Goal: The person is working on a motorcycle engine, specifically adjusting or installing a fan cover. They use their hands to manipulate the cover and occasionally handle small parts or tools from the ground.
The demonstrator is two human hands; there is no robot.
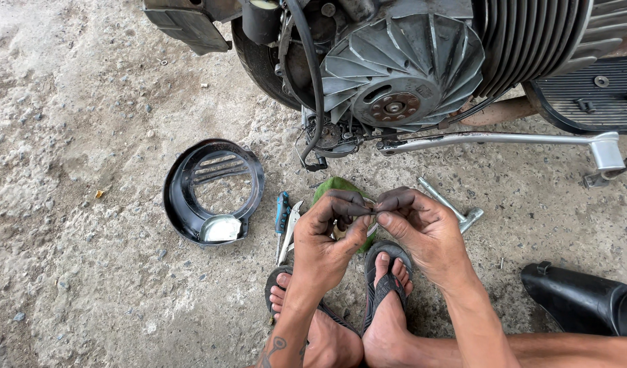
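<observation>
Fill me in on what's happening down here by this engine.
A person squats on the rough concrete ground, left hand and right hand pinching a small part between the fingertips; what it is cannot be told. Ahead sits an engine's grey finned metal fan wheel, uncovered. A round black slotted cover lies on the ground to the left. Pliers and an angled silver socket wrench lie near the feet.

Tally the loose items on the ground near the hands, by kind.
Black round fan cover: 1
Blue-handled screwdriver: 1
Pliers: 1
Metal socket wrench: 1
Green cloth: 1
Total: 5
Left hand and right hand pinch a small part, too small to identify.
</observation>
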